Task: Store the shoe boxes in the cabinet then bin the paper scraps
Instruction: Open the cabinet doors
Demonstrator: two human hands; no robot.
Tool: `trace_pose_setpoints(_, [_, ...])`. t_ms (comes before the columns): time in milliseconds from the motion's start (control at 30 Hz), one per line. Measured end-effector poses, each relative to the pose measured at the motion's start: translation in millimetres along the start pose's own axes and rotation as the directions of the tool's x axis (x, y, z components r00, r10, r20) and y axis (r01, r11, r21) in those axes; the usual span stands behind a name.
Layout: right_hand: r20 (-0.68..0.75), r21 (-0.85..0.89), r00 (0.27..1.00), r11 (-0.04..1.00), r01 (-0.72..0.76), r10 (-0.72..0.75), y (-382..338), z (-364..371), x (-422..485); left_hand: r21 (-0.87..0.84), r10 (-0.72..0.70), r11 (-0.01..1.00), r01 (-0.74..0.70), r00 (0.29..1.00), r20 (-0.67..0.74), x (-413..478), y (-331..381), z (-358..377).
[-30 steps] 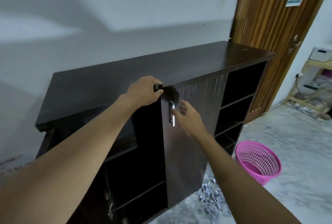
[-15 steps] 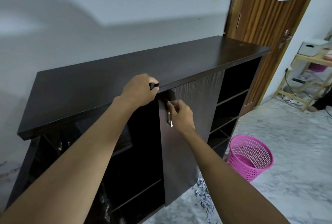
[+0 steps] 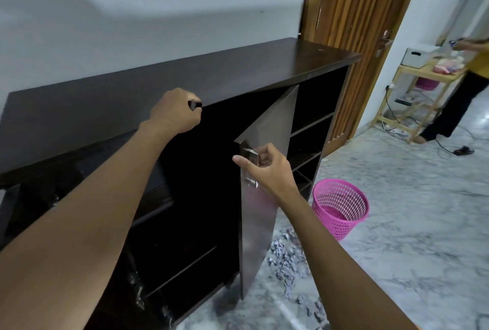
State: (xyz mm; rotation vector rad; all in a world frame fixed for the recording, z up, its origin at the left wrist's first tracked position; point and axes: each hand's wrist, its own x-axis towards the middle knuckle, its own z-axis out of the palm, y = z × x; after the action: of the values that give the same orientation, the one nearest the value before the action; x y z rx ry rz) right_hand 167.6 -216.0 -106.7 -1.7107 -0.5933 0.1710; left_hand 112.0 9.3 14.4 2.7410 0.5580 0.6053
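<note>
Fingers (image 3: pixel 264 153) of the right hand (image 3: pixel 267 171) were curled round the metal handle (image 3: pixel 251 183) of the cabinet (image 3: pixel 119 107) door (image 3: pixel 262 218), which stood ajar, while the left hand (image 3: pixel 174 114) gripped the front edge of the cabinet top. Opening the cabinet seemed the step in hand; no shoe boxes showed near it. Paper scraps (image 3: pixel 287 258) lay on the floor (image 3: pixel 410 237) at the door's foot, beside the pink basket (image 3: pixel 341 210). Next, the door probably needed swinging wide, clear of the scraps, before any box went in.
</note>
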Motion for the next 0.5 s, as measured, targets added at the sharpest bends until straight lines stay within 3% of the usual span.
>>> trace_pose_setpoints(200, [-0.064, -0.093, 0.995, 0.993, 0.072, -0.078, -0.6, -22.1, -20.4, 0.033, -0.024, 0.999, 0.022, 0.999, 0.046, 2.1, -0.7, -4.5])
trace_pose_setpoints(367, [-0.178, -0.164, 0.978, 0.983, 0.077, -0.107, 7.5, -83.9, -40.3, 0.068, -0.097, 0.993, 0.100, 0.994, -0.040, -7.0, 19.3, 2.3])
trace_pose_setpoints(433, [-0.229, -0.206, 0.968, 0.977, 0.059, -0.107, 17.2, -115.4, -46.5, 0.078, -0.043, 0.996, 0.052, 0.993, -0.113, -12.9, 43.4, 17.7])
trace_pose_setpoints(500, [-0.246, -0.250, 0.962, 0.967, 0.052, -0.116, 25.3, -141.1, -51.1, 0.017, 0.108, 0.994, -0.107, 0.987, -0.123, -17.4, 77.8, 42.8])
